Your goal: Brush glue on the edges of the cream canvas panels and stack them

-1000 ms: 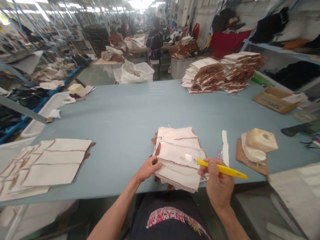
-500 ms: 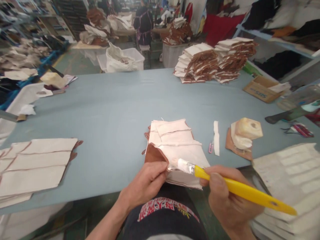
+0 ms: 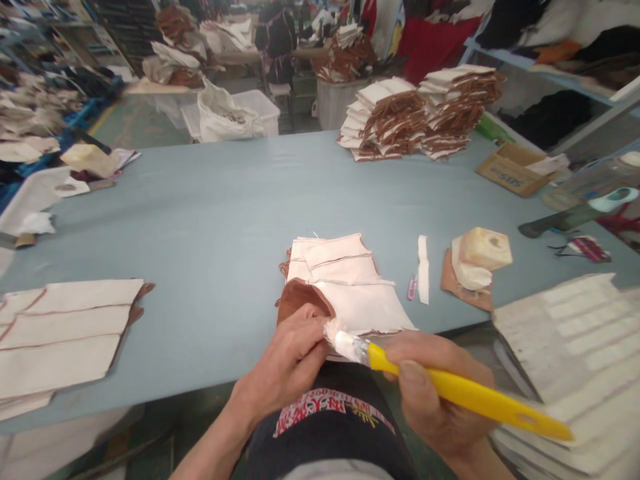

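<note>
A small stack of cream pieces with brown edges [image 3: 345, 283] lies at the near edge of the grey-blue table [image 3: 225, 220]. My left hand [image 3: 290, 363] pinches the top piece at its near left corner and curls it up, showing its brown underside [image 3: 300, 297]. My right hand [image 3: 430, 400] is closed round a yellow-handled brush [image 3: 465, 393]. The white bristles [image 3: 343, 343] touch the lifted corner right beside my left fingers.
Finished pieces [image 3: 65, 330] lie spread at the near left. A tan block on a brown scrap [image 3: 475, 260], a white strip [image 3: 423, 269] and a pink clip [image 3: 411, 288] sit to the right. Tall stacks [image 3: 415, 117] and a cardboard box [image 3: 515, 170] stand at the far right. A person works beyond the table.
My left hand has taken the top piece's corner and folded it up to show brown. The brush has swung down to that corner, and my view has tilted lower.
</note>
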Demonstrator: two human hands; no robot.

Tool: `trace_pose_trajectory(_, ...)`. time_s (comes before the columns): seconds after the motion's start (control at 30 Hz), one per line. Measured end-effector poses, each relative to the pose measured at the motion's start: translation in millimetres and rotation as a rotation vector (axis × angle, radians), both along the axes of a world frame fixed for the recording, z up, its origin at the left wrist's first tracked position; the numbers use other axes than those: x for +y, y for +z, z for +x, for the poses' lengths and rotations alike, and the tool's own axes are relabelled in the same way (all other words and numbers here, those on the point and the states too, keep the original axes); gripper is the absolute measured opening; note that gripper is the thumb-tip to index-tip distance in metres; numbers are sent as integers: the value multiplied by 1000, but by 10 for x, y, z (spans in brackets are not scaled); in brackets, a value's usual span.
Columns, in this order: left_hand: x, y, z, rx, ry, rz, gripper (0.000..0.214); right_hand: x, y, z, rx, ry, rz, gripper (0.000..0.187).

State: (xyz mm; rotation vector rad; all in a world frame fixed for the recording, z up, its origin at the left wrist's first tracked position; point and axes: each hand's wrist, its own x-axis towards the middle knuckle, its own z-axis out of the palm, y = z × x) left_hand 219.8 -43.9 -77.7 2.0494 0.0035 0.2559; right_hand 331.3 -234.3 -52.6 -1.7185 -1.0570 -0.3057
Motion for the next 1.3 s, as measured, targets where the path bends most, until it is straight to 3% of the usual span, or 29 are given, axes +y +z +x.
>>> trace_pose_trajectory(0.07, -12, 23, 15, -17, 1, -15, 29, 18, 4, 6, 64, 47, 35, 15)
trace_pose_trajectory(0.2, -50, 64, 41, -6, 40, -98, 27, 95, 21, 186, 423, -64, 94, 25)
trace_pose_trajectory(0.3, -95, 79, 58, 65, 27, -139, 28, 127, 41, 460, 659, -5, -32, 40)
trace_pose_trajectory(0.37, -128, 88, 70, 155, 8, -140, 26, 127, 81, 639, 707, 53, -157, 44)
trace_pose_trajectory(0.47, -159, 100, 110, 282, 41, -204, 24, 119, 205, 830, 571, 64, -334, 45)
trace_pose_trajectory(0.53, -155, 104, 159, 316, 100, -347, 23, 115, 314, 890, 453, 65, -383, 46)
trace_pose_trajectory(0.67, -97, 127, 279, 341, 250, -678, 37, 94, 455, 836, 354, -40, -124, 39)
trace_pose_trajectory(0.77, -70, 188, 340, 358, 279, -837, 48, 83, 420, 706, 274, 8, 63, 31)
trace_pose_trajectory(1.03, -183, 373, 332, 376, 177, -863, 47, 83, 257, 610, -167, 92, 124, 14)
trace_pose_trajectory(1.13, -194, 374, 310, 369, 186, -916, 49, 35, 271, 616, -311, 206, 95, 7)
trace_pose_trajectory(1.3, -190, 391, 306, 346, 189, -986, 52, 11, 339, 628, -359, 282, 90, 9)
